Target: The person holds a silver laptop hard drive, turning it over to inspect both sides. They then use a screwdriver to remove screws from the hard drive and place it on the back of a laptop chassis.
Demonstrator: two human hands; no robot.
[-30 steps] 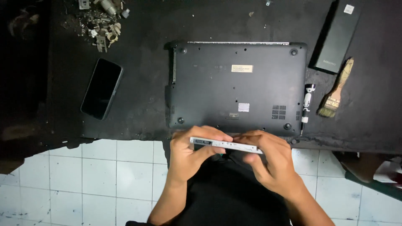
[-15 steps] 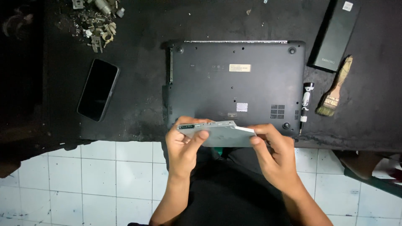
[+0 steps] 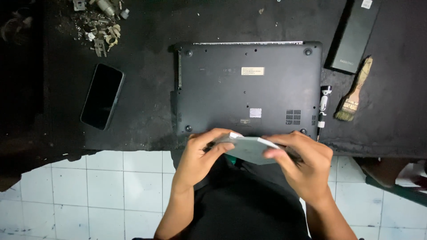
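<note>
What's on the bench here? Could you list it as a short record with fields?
left hand: grips the left end of a flat grey drive
right hand: holds the drive's right end
laptop: upside down on the dark bench, just beyond the hands
phone: left of the laptop, screen dark
screwdriver: beside the laptop's right edge
brush: right of the screwdriver
black box: top right
scraps: small pile, top left
floor: white tiles
</note>
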